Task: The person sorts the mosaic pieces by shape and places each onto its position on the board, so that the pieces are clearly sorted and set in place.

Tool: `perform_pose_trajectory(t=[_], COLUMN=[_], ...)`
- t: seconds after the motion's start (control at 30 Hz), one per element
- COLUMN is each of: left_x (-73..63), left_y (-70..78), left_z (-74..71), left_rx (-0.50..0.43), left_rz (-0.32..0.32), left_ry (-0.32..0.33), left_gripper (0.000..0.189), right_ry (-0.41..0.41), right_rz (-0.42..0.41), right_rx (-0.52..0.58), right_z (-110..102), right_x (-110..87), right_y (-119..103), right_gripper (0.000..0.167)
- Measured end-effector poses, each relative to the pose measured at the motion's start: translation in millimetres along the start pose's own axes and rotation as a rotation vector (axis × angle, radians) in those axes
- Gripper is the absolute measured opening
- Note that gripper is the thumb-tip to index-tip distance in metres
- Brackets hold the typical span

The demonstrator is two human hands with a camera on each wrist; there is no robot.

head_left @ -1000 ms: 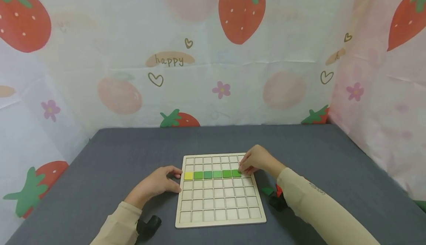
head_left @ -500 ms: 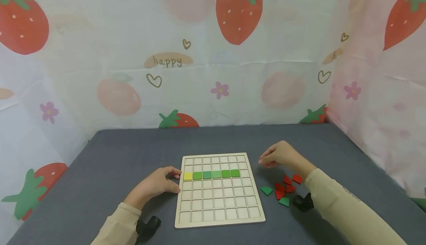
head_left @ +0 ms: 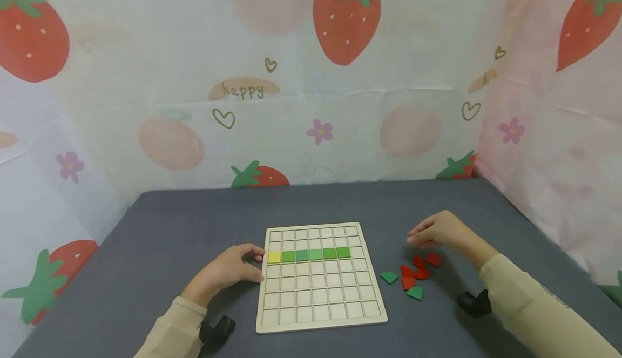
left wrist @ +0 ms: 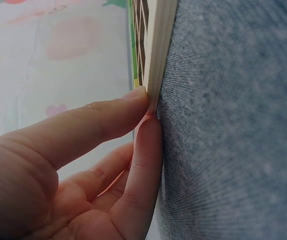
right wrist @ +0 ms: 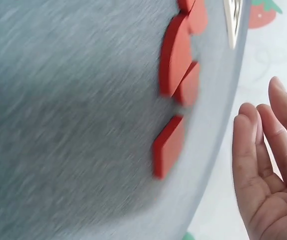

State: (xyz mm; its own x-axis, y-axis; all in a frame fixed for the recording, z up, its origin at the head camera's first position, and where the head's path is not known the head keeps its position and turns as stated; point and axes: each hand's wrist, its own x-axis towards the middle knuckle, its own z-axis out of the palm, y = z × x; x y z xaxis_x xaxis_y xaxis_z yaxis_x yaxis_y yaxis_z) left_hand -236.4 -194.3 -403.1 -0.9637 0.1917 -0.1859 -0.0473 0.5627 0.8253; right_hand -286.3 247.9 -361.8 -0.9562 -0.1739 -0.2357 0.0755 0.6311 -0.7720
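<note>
A pale wooden grid board [head_left: 320, 328] lies flat on the dark cloth. Across its third row from the back sit one yellow tile [head_left: 274, 257] and several green tiles [head_left: 316, 254]. My left hand [head_left: 233, 266] is at the board's left edge, thumb and index fingertips touching its side, spread apart in the head view. My right hand [head_left: 444, 231] hovers off to the right of the board, fingers loosely bent and holding nothing. Below it on the cloth are several red pieces [head_left: 421, 274] with curved and straight edges; they also show in the right wrist view as red pieces [right wrist: 176, 55].
Two green pieces lie near the red ones: one green piece [head_left: 389, 277] beside the board's right edge, another green piece [head_left: 415, 293] closer to me. A strawberry-print curtain [head_left: 311, 77] stands behind the dark table [head_left: 194, 212] and along its sides.
My right hand has left the row of tiles and moved right, past the board's edge, to above the red pieces, which have come into sight. The left hand stays at the board's edge.
</note>
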Motion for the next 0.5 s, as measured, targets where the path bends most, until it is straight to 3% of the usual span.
perform_pose_trajectory(t=[0.23, 0.5], left_x=[-0.6, -0.4], left_y=[2.2, 0.0], left_z=[-0.1, -0.3], left_rx=[0.011, 0.010], left_rz=[0.007, 0.016], left_ry=[0.005, 0.005], left_gripper=[0.055, 0.054], right_ry=[-0.002, 0.004], right_rz=[0.030, 0.035], right_rx=[0.044, 0.006], right_z=[-13.8, -23.0], right_x=[-6.3, -9.7], right_y=[18.8, 34.9], right_gripper=[0.032, 0.031])
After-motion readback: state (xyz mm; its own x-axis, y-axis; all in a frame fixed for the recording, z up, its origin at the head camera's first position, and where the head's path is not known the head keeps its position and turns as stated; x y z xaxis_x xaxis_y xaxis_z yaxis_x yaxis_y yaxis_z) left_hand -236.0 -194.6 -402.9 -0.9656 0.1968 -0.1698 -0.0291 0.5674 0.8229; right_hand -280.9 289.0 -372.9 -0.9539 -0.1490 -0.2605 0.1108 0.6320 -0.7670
